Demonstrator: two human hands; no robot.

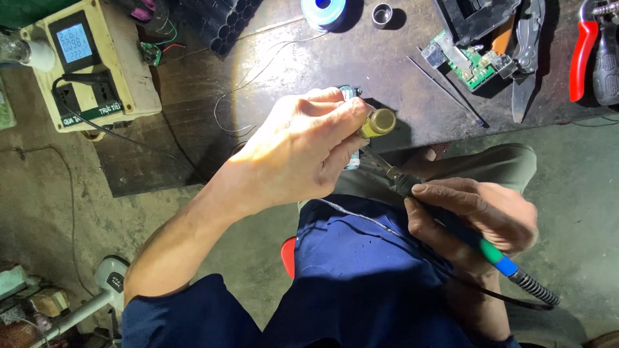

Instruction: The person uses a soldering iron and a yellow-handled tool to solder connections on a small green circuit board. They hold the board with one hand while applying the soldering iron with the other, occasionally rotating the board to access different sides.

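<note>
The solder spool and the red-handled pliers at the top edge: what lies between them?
Between the solder spool and the pliers, the head view shows a small metal cup and a green circuit board.

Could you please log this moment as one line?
left hand: holds small brass-coloured cylinder | right hand: grips soldering iron, tip near cylinder | circuit board: on workbench

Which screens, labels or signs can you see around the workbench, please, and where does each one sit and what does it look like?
Screen: small rectangular display glowing pale blue in a black frame, on top of the cream power box at the upper left.
Label strip: narrow green band with light lettering along the box's lower front edge, beside the black socket.
No other screens, packages or signs are legible in view.
</note>
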